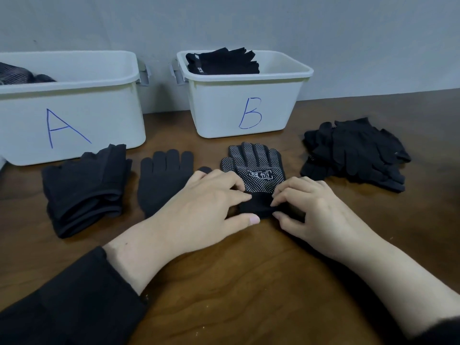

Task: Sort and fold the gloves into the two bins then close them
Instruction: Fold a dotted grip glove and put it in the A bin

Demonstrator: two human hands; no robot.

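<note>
A dark brown wooden table (pixel 249 282) stands against a pale grey wall (pixel 249 21). At its middle lies a black dotted glove (pixel 254 168), palm up with white grip dots and a white printed mark, fingers pointing toward the bins. The left hand (pixel 211 202) and the right hand (pixel 311 207) both pinch the glove's plain black cuff between curled fingers and thumb, one hand on each side of it. Just left of this glove a plain black glove (pixel 161 180) lies flat, partly under the left hand. Farther left sits a folded stack of black gloves (pixel 87 188), just in front of bin A (pixel 74 108), a white tub marked with a blue letter that holds dark patterned fabric at its left end. Bin B (pixel 246 100), likewise white and lettered in blue, stands behind the dotted glove and contains folded black gloves. To the right, a loose heap of black gloves (pixel 356 155) rests on the table, apart from the hands.
</note>
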